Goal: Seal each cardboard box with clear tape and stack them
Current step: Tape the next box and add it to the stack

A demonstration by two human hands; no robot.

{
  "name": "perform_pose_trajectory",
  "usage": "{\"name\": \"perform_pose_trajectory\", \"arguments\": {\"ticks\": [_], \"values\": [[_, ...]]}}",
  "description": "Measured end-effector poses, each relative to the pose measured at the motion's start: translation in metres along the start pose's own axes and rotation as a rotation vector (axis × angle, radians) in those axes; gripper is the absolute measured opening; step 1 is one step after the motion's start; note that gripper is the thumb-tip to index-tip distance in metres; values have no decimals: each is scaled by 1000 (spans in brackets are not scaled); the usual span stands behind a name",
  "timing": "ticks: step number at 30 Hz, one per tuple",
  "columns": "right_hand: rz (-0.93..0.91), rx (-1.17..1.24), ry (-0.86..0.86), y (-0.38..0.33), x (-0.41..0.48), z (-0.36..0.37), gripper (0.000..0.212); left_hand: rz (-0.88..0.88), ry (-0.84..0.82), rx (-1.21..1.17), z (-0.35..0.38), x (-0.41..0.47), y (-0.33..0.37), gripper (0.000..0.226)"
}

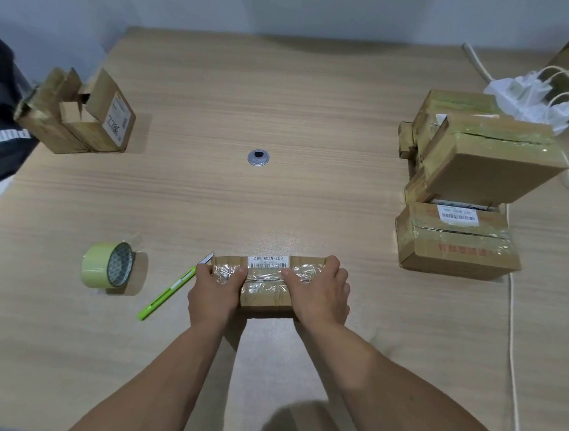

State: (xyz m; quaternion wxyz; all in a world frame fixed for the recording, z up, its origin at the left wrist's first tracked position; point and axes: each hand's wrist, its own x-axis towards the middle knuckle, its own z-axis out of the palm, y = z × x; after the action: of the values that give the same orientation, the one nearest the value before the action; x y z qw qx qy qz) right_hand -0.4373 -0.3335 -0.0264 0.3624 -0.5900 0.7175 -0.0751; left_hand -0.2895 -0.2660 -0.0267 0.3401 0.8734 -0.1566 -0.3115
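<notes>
The cardboard box [265, 284] lay at the near edge of the table [285, 112], held at both ends, with wrinkled clear tape across its top.

From where I stood, the trouble lay in a row. The tape roll [108, 265] stood on its rim to the left and might have rolled off if the table were jogged. The green cutter [173, 286] lay with its pale tip just beside the box's far left corner, right by the knuckles (whether the blade was out I could not tell), so a careless slide could have nicked a finger. The creases in the tape could have lifted if not rubbed flat. To the right, the stack of sealed boxes [468, 183] sat unevenly, its top box tilted and overhanging, and another on top might have tipped it.

The left hand [212, 293] gripped the box's left end, thumb on the tape and fingers curled round the side. The right hand [317, 294] gripped the right end likewise, fingers hooked over the far corner, both forearms reaching straight in
</notes>
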Motion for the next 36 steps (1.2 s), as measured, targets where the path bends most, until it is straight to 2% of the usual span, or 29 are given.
{"name": "perform_pose_trajectory", "arguments": {"ticks": [4,11,21,26,29,31,33,34,36], "values": [[6,99,-2,5,1,0,67,-3,-7,-15,-4,7,-8,45],[16,186,1,7,3,-1,48,-26,18,-67,-8,11,-11,21],[41,415,0,13,8,-4,33,-68,6,-147,-12,17,-13,24],[75,497,-7,19,3,-7,39,26,4,-54,-13,7,-13,30],[85,542,-63,26,0,-7,45,63,-94,44,-10,-4,-14,54],[57,547,-109,29,-5,-5,62,92,-134,57,-8,-9,-15,72],[39,500,-121,28,-9,-2,87,99,-123,42,-6,-12,-16,80],[30,467,-112,28,-10,-1,92,96,-110,31,-5,-11,-15,79],[-17,394,-76,27,-9,2,87,94,-93,18,-4,-10,-14,74]]}}
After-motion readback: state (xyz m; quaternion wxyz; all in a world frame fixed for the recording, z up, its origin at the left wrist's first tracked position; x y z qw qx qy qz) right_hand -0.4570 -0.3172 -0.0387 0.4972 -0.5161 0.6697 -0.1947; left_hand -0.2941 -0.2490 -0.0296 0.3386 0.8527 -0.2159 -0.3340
